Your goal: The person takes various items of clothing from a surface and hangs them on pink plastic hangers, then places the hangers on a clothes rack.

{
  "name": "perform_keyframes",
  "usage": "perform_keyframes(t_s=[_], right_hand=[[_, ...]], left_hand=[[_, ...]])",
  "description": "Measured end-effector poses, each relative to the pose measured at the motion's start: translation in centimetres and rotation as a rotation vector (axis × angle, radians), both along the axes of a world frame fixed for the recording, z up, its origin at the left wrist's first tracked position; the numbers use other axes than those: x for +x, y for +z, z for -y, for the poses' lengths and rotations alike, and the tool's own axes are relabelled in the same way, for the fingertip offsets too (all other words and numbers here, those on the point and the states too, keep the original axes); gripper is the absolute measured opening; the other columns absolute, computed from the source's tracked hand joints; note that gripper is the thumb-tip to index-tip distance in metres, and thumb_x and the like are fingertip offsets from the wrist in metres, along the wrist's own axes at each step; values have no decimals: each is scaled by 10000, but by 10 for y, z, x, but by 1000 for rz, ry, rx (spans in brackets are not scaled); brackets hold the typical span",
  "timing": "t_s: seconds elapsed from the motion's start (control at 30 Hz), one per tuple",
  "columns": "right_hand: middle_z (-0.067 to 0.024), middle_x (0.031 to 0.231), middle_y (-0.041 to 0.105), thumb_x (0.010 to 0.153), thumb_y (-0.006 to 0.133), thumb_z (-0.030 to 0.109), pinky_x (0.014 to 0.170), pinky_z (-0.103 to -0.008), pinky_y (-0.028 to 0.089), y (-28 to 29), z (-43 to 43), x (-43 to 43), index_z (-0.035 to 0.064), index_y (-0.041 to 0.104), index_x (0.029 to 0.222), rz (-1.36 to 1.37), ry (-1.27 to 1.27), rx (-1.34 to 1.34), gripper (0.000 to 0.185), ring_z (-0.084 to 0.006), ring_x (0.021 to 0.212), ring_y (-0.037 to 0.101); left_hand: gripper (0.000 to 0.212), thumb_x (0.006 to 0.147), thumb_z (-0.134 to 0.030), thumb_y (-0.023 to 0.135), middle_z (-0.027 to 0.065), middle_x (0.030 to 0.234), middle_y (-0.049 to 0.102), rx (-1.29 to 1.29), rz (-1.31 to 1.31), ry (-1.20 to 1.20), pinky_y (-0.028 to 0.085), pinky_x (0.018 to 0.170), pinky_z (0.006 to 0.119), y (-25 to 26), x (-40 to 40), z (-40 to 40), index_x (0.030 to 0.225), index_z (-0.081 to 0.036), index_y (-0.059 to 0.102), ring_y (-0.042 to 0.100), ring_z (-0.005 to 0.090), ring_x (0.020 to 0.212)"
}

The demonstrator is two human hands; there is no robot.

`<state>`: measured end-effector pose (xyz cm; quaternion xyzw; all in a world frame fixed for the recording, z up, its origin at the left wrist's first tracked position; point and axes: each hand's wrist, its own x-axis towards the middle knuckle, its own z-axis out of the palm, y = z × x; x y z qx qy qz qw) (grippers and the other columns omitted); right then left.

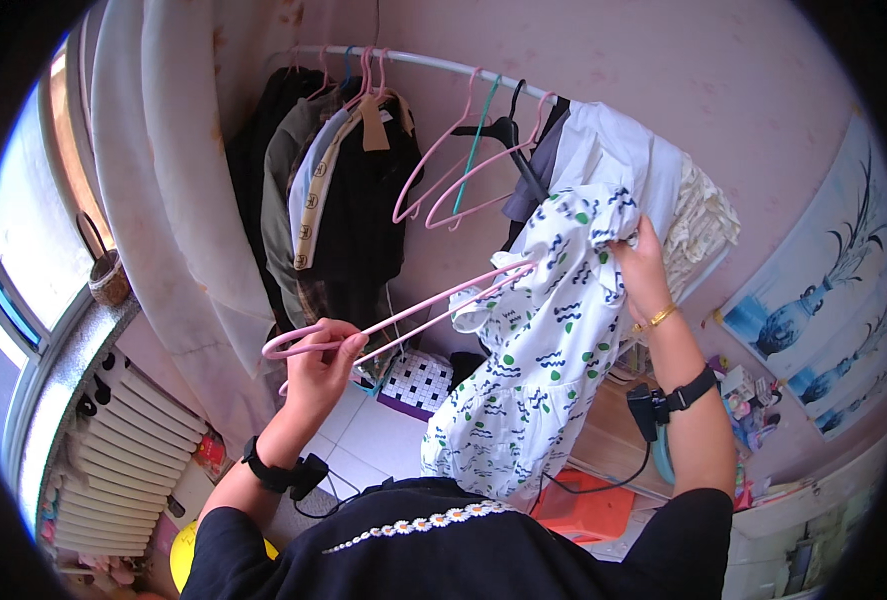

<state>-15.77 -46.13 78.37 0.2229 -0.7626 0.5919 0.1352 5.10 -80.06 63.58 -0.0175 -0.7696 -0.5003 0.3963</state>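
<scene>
My left hand (pixel 322 367) grips a pink clothes hanger (pixel 443 300) near its hook. The far end of that hanger goes in at the top of a white dress (pixel 533 352) printed with wavy dark lines and green dots; how far it reaches inside is hidden. With my right hand (pixel 641 266) I pinch the dress at a gathered sleeve, high on its right side. The garment hangs down in front of me, its lower part reaching my black shirt.
A white rail (pixel 436 63) on the wall carries jackets (pixel 338 195), bare pink hangers (pixel 432 172), a black hanger (pixel 507 135) and white clothing (pixel 608 150). A curtain (pixel 173 187) and radiator (pixel 121 457) are at left. An orange plastic stool (pixel 590 510) stands low, right of centre.
</scene>
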Motion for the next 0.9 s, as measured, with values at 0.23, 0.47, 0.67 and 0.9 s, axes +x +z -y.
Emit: perform_keyframes(t_s=[0.23, 0.47, 0.67, 0.9], right_hand=[[-74, 1210, 635, 955, 512, 14, 964, -295, 462, 2, -9, -6, 12, 526, 1320, 81, 26, -181, 365, -152, 1059, 602], [-77, 1207, 632, 933, 493, -4, 964, -299, 458, 4, -3, -1, 9, 530, 1310, 80, 117, -228, 378, -150, 1070, 590], [-80, 1235, 621, 939, 511, 0, 998, -301, 441, 5, -3, 0, -6, 510, 1341, 83, 226, -232, 403, -157, 1106, 587], [-85, 1286, 611, 932, 515, 4, 1023, -302, 427, 0, -2, -3, -11, 485, 1391, 84, 260, -246, 460, -158, 1143, 577]], left_hand=[[154, 948, -124, 733, 30, 706, 625, -14, 3, -14, 431, 549, 220, -16, 16, 32, 896, -2, 655, 588, 85, 634], [196, 947, -156, 733, 36, 684, 617, -1, 115, 4, 413, 518, 234, -14, 16, 27, 874, 18, 680, 597, 98, 614], [226, 965, -203, 722, 9, 694, 600, 65, 136, -16, 385, 528, 230, -10, 8, 26, 894, 6, 672, 546, 75, 613], [247, 983, -230, 704, -30, 711, 588, 206, 181, -92, 385, 575, 225, -13, 7, 30, 891, -5, 658, 519, 53, 658]])
